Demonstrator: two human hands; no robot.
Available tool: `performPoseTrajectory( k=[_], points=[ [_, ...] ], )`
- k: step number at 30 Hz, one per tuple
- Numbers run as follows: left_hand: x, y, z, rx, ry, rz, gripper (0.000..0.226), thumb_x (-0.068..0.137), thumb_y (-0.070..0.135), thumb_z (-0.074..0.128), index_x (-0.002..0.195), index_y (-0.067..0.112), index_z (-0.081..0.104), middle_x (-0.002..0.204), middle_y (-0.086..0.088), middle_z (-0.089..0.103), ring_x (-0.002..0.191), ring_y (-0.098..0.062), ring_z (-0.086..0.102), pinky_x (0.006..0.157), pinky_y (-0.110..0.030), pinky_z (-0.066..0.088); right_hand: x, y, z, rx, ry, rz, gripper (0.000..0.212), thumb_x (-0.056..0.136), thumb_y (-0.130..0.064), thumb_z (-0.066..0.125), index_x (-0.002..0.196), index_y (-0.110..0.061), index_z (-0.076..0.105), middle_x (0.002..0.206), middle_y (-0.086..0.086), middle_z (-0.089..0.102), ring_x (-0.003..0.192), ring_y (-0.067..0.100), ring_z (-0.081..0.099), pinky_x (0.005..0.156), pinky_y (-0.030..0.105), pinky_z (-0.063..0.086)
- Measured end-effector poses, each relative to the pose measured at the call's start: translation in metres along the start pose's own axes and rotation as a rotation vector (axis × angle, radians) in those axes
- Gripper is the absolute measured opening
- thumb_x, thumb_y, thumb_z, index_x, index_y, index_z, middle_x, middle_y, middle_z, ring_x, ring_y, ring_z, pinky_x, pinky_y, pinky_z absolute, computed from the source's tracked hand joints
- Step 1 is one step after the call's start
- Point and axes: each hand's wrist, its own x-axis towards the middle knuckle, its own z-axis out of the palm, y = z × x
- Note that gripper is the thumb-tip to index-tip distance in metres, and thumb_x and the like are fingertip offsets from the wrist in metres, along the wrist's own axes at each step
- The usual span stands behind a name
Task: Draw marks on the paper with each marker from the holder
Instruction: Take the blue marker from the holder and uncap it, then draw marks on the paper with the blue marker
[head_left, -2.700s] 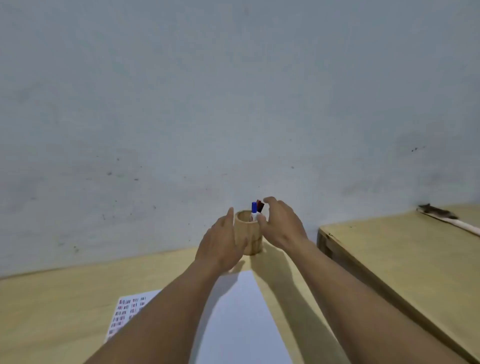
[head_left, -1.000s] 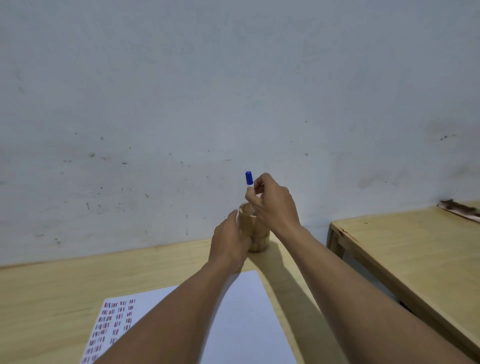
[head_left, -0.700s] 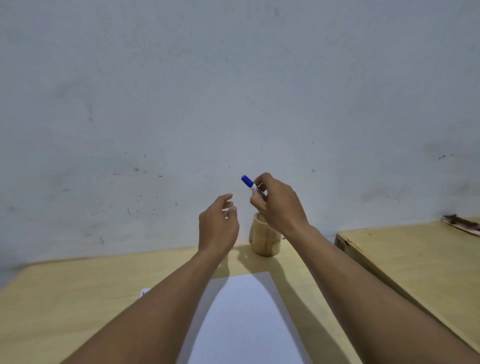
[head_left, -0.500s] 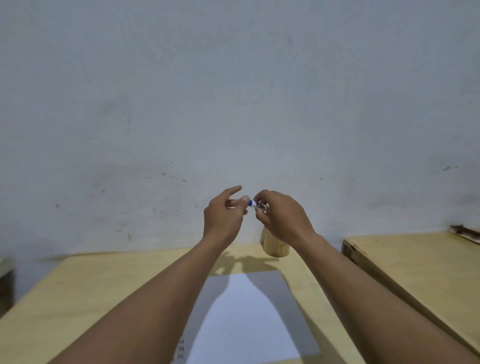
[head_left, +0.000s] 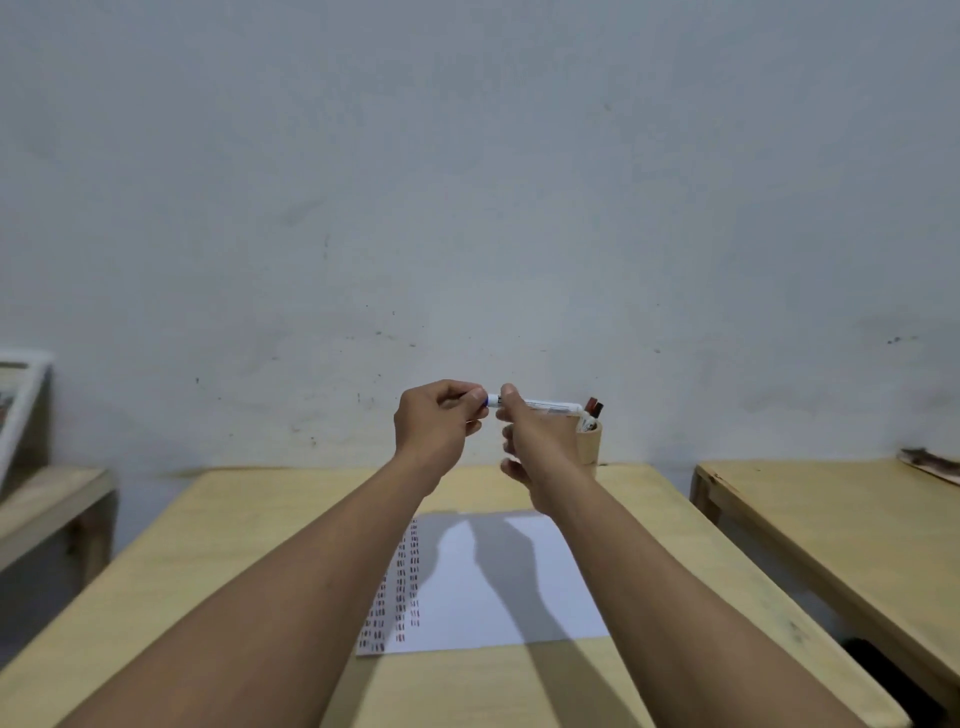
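I hold a white marker with a blue cap (head_left: 545, 404) level in the air above the table. My right hand (head_left: 535, 441) pinches its white barrel. My left hand (head_left: 439, 423) is closed around the blue cap end. Behind my right hand, the round wooden holder (head_left: 589, 441) stands at the table's far edge, with a red and a dark marker (head_left: 594, 406) sticking out of it. A white sheet of paper (head_left: 498, 587) lies on the table below my arms, with columns of small red and dark marks (head_left: 400, 582) along its left side.
The wooden table (head_left: 249, 530) meets a plain grey wall. A second wooden table (head_left: 841, 514) stands to the right across a narrow gap, with a dark object (head_left: 930, 460) at its far edge. A lower bench (head_left: 47, 499) and a white frame (head_left: 21, 395) are at the left.
My right hand lifted the blue-capped marker out of the holder and turned it level. My left hand left the holder and closed on the cap. The view tilted down and back.
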Motion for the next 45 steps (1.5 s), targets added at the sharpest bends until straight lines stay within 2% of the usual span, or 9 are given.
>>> performPoseTrajectory(
  k=[3, 7, 21, 25, 29, 34, 36, 40, 45],
  points=[
    [-0.006, 0.002, -0.014, 0.063, -0.026, 0.021, 0.013, 0.09, 0.012, 0.072, 0.079, 0.016, 0.078, 0.086, -0.01, 0.079, 0.084, -0.023, 0.077, 0.085, -0.04, 0.063, -0.004, 0.004, 0.013, 0.354, -0.093, 0.172, 0.021, 0.094, -0.028, 0.072, 0.084, -0.01, 0.07, 0.062, -0.002, 0.053, 0.046, 0.008, 0.048, 0.042, 0.017, 0.045],
    [-0.013, 0.004, -0.031, 0.181, -0.007, 0.066, 0.017, 0.091, 0.019, 0.072, 0.076, 0.017, 0.08, 0.078, -0.007, 0.078, 0.071, -0.017, 0.072, 0.082, -0.039, 0.064, -0.013, 0.01, 0.028, 0.469, -0.12, 0.14, 0.019, 0.095, -0.01, 0.065, 0.076, -0.005, 0.064, 0.058, 0.003, 0.058, 0.042, 0.008, 0.053, 0.043, 0.014, 0.049],
    [-0.031, -0.06, -0.118, 0.69, 0.109, -0.021, 0.015, 0.081, 0.014, 0.076, 0.067, 0.01, 0.078, 0.064, -0.009, 0.073, 0.061, -0.023, 0.063, 0.062, -0.03, 0.05, -0.025, 0.064, 0.044, 0.1, -0.166, 0.035, 0.007, 0.087, -0.008, 0.063, 0.085, -0.002, 0.066, 0.066, 0.007, 0.057, 0.052, 0.015, 0.052, 0.051, 0.022, 0.053],
    [-0.04, -0.093, -0.128, 0.78, 0.096, -0.105, 0.02, 0.091, 0.005, 0.064, 0.075, 0.017, 0.063, 0.075, -0.005, 0.066, 0.066, -0.019, 0.062, 0.054, -0.017, 0.052, -0.026, 0.079, 0.042, 0.013, -0.187, 0.011, 0.011, 0.089, -0.009, 0.062, 0.09, 0.001, 0.066, 0.068, 0.008, 0.058, 0.055, 0.015, 0.054, 0.05, 0.022, 0.053],
    [-0.04, -0.115, -0.125, 0.949, 0.067, -0.111, 0.029, 0.086, 0.006, 0.063, 0.075, 0.028, 0.048, 0.059, 0.011, 0.055, 0.058, -0.019, 0.054, 0.058, -0.026, 0.043, -0.025, 0.089, 0.038, -0.066, -0.196, -0.015, 0.011, 0.09, -0.01, 0.062, 0.093, -0.001, 0.066, 0.068, 0.007, 0.062, 0.058, 0.015, 0.057, 0.054, 0.024, 0.055],
    [-0.042, -0.111, -0.121, 1.028, 0.048, -0.093, 0.025, 0.094, 0.018, 0.061, 0.11, 0.027, 0.077, 0.088, 0.005, 0.075, 0.078, -0.02, 0.053, 0.063, -0.029, 0.038, -0.026, 0.097, 0.034, -0.165, -0.212, -0.04, 0.017, 0.089, -0.01, 0.063, 0.097, 0.003, 0.069, 0.069, 0.006, 0.064, 0.06, 0.016, 0.06, 0.056, 0.026, 0.056],
    [-0.046, -0.109, -0.122, 1.087, 0.044, -0.071, 0.037, 0.095, 0.016, 0.059, 0.131, 0.023, 0.066, 0.098, 0.002, 0.075, 0.083, -0.021, 0.057, 0.069, -0.029, 0.04, -0.029, 0.1, 0.032, -0.225, -0.218, -0.061, 0.016, 0.088, -0.011, 0.064, 0.095, 0.003, 0.07, 0.069, 0.007, 0.065, 0.059, 0.016, 0.062, 0.056, 0.026, 0.055],
    [-0.065, -0.108, -0.13, 1.264, 0.024, -0.021, 0.041, 0.096, 0.017, 0.057, 0.137, 0.02, 0.05, 0.111, -0.001, 0.073, 0.09, -0.03, 0.061, 0.064, -0.032, 0.04, -0.041, 0.108, 0.027, -0.399, -0.209, -0.129, 0.02, 0.087, -0.02, 0.068, 0.087, -0.001, 0.073, 0.067, 0.004, 0.07, 0.054, 0.014, 0.065, 0.055, 0.029, 0.058],
    [-0.09, -0.11, -0.138, 1.317, -0.039, -0.117, 0.045, 0.103, 0.028, 0.035, 0.146, 0.018, 0.043, 0.128, -0.01, 0.063, 0.126, -0.032, 0.052, 0.103, -0.048, 0.04, -0.058, 0.125, 0.015, -0.567, -0.19, -0.14, 0.021, 0.084, -0.026, 0.067, 0.088, -0.005, 0.066, 0.067, 0.002, 0.071, 0.049, 0.015, 0.063, 0.05, 0.029, 0.052]
  ],
)
